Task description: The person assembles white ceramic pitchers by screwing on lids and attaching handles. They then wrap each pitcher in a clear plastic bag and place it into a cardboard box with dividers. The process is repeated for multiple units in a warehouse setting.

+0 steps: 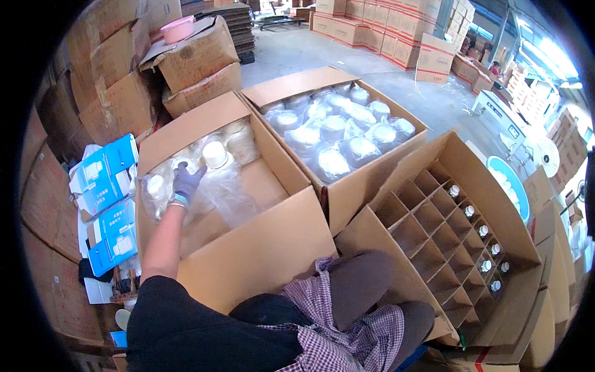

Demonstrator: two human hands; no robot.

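Observation:
My left hand, in a pale purple-grey glove, reaches into the open cardboard box at the left. Its fingers are spread beside a white-capped container wrapped in clear plastic; whether they touch it I cannot tell. Just right of the fingers stands another container with a round white lid. More wrapped containers line the far side of this box, and loose clear plastic film lies near the hand. My right hand is out of view.
Behind, a second box holds several plastic-wrapped, white-lidded containers. At right, a divided carton has white-capped bottles along its right side. Flat blue-and-white boxes lie left. A blue basin stands far right. Stacked cartons rise behind.

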